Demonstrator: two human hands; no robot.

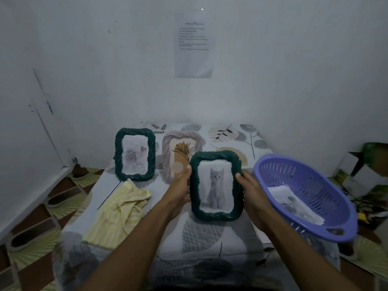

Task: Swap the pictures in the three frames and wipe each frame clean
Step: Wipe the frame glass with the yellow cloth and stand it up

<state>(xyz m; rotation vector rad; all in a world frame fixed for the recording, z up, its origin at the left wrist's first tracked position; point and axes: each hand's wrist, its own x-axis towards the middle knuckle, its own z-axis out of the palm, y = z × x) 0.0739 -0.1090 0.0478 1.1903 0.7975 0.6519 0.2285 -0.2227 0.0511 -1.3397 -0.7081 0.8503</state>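
A dark green woven frame with a grey kitten picture stands upright above the table's middle, held between both hands. My left hand grips its left edge and my right hand grips its right edge. A second dark green frame with a rose picture stands at the back left. Between them a beige frame holding a leaf drawing stands partly hidden behind the held frame. A yellow striped cloth lies crumpled on the left of the table.
A purple slotted basket with loose printed pictures overhangs the table's right side. The table wears a leaf-patterned cover. White walls close in behind and at the left. Cardboard boxes sit on the floor at the right.
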